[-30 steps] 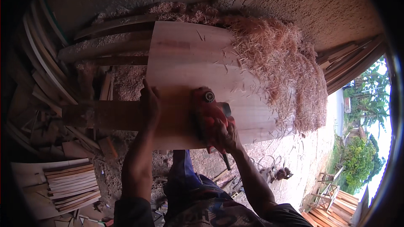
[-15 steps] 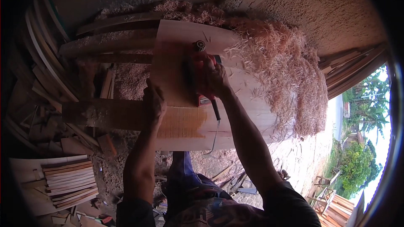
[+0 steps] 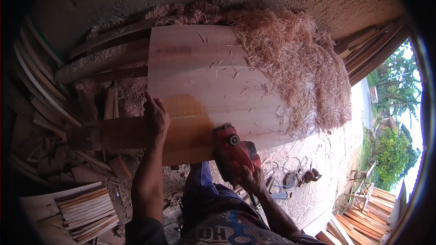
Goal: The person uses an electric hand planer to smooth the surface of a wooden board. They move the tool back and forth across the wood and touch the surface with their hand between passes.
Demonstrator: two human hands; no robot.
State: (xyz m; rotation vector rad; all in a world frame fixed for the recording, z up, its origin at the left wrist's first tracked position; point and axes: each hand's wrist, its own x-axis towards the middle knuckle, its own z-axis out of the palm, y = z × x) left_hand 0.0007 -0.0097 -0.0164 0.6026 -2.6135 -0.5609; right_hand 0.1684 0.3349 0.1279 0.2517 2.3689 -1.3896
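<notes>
Red power planer (image 3: 235,152) sits at the near edge of a wide pale wood panel (image 3: 190,72), front end on the wood, back end hanging out past the edge toward the person. R hand (image 3: 251,178) has its grip wrapped tight round the planer's rear handle. L hand (image 3: 156,115) is at the panel's L edge, fingers pointing away from the body; can't tell if that grip is pinching the edge or just resting, too dark. Orange-brown patch (image 3: 186,106) on the panel btwn L hand & planer. Dark plank (image 3: 118,132) sticks out L from under the panel, more timbers (image 3: 106,61) behind it. Big heap of curly shavings (image 3: 290,59) over the panel's far R part, loose bits scattered nr it. Rough wall (image 3: 336,4) behind, boards (image 3: 374,50) stacked at its R end. Lower L: pile of thin strips (image 3: 88,213), w/ offcuts nearby. Lower R, by the bright opening: planks (image 3: 368,213), & greenery (image 3: 395,156) outside.
</notes>
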